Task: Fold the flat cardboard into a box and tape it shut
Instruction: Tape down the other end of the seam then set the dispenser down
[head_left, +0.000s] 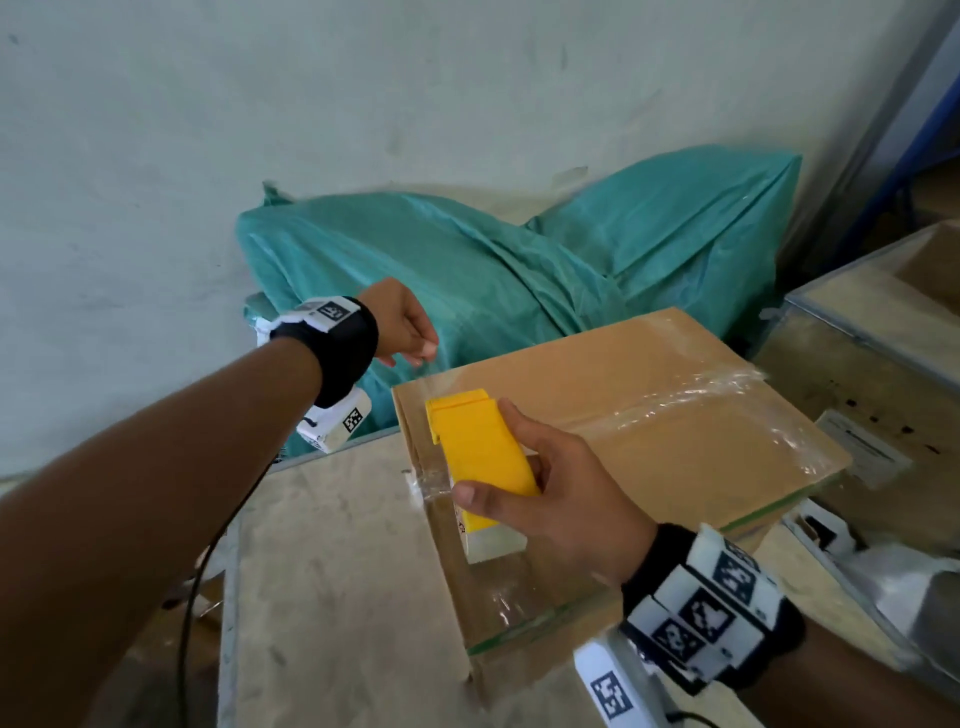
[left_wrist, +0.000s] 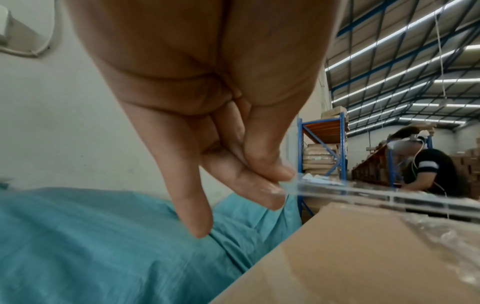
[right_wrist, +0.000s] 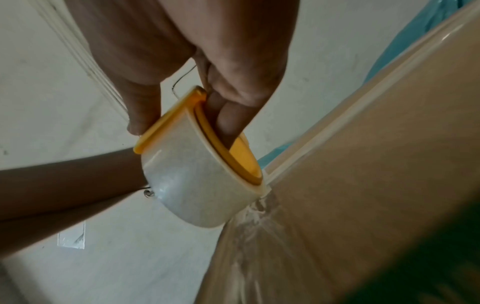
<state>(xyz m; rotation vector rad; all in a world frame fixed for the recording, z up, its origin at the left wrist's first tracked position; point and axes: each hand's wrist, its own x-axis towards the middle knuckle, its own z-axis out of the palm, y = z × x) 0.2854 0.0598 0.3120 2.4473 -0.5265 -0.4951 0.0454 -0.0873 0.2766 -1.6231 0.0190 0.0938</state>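
The box (head_left: 597, 415) stands folded on the worktop (head_left: 332, 561), with clear tape (head_left: 691, 400) already shining in a wrinkled band across its top, so the step in hand looks like the taping, probably a second strip laid along the box's near-left edge. The right hand (head_left: 566, 499) holds a yellow tape dispenser (head_left: 480, 449) at that edge of the box; its thumb presses the yellow shell from outside while its fingers (right_wrist: 228, 121) are curled into the hollow of the roll (right_wrist: 192, 185), which touches the box where the tape crinkles over the corner. Beyond the far-left corner of the box, the left hand (head_left: 402, 325) is raised above the green bag (head_left: 519, 270), its thumb and fingertips (left_wrist: 270, 170) pressed together, pinching the loose end of a stretched strip of tape (left_wrist: 363, 194) that runs back over the box top. The next move, as I judge it, calls for lowering that strip flat onto the cardboard without letting it twist or stick to itself, then tearing it at the dispenser and rubbing it down. The flap seam under the tape cannot be made out, so whether the box is fully closed is unclear. The strip itself is nearly invisible from the head view, the dispenser's cutting edge is hidden, and the far side of the box is cut off by the right wrist band (head_left: 711, 608).
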